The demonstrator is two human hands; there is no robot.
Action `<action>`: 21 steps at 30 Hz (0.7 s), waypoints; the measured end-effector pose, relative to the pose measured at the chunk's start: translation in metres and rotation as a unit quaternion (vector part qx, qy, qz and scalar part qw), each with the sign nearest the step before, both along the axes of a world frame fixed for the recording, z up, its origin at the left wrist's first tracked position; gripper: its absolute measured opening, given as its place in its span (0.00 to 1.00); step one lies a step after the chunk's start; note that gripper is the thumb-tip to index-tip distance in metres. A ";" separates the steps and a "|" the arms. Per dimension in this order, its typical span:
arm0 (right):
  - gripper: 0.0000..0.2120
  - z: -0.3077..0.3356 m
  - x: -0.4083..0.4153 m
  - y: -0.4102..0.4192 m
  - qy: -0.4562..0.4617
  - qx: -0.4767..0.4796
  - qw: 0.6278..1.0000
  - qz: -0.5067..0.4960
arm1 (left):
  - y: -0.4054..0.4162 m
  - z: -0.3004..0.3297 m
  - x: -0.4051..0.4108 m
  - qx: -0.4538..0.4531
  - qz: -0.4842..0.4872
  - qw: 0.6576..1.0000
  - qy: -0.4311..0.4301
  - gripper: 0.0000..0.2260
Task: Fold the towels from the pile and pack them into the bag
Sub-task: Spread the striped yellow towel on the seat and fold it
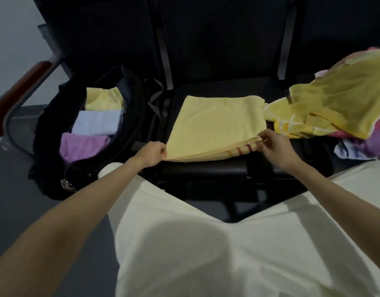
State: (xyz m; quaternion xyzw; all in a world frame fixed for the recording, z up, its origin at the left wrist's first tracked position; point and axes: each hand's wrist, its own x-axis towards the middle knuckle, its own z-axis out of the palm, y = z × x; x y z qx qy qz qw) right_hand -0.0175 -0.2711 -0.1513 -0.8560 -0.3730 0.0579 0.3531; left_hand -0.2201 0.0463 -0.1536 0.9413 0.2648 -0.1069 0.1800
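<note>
A pale yellow towel (214, 127) lies folded on the black seat (206, 170) in front of me. My left hand (151, 154) pinches its near left corner. My right hand (274, 144) pinches the near right corner, where red stripes show on the layer beneath. The near edge is lifted slightly off the seat. At the left stands an open black bag (129, 125) holding three folded towels: a yellow one (103, 99), a light blue one (97, 122) and a purple one (82, 144). The pile of unfolded towels (339, 103) lies at the right.
Black seat backs (206, 39) rise behind the seat. A chair armrest with a red-brown pad (19, 91) stands at the far left beside the bag. My legs in white trousers (206, 243) fill the lower part of the view over a grey floor.
</note>
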 end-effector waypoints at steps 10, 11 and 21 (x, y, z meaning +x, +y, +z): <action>0.04 0.007 -0.001 0.008 0.012 0.020 0.999 0.037 | -0.063 0.022 0.054 -0.014 -0.117 0.989 0.086 0.14; 0.05 0.008 0.000 0.009 0.000 0.025 0.999 0.033 | -0.075 0.022 0.062 -0.060 -0.128 0.989 0.052 0.17; 0.05 0.009 0.010 0.005 0.022 0.057 0.998 0.009 | -0.150 -0.004 0.119 -0.241 -0.062 0.951 -0.184 0.08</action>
